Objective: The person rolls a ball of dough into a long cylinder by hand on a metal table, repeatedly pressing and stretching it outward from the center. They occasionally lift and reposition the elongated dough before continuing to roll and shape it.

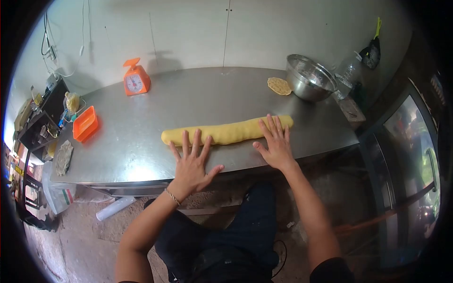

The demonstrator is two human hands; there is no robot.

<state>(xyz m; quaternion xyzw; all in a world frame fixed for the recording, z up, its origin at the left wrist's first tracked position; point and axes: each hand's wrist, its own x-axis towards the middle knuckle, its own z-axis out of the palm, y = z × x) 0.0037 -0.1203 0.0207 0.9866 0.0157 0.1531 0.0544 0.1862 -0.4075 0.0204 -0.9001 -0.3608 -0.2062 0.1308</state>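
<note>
A long roll of yellow dough (233,132) lies crosswise on the steel table (188,99). Near its left end, my left hand (192,162) rests with fingers spread, the fingertips on the dough. My right hand (277,147) lies over the right end, its fingers stretched across the roll and its thumb apart to the left. Neither hand is wrapped around the dough.
At the back left stands an orange kitchen scale (136,80); an orange tray (86,124) sits at the left edge beside a crumpled cloth (64,158). A metal bowl (309,80) and a flat round piece (280,86) are at the back right.
</note>
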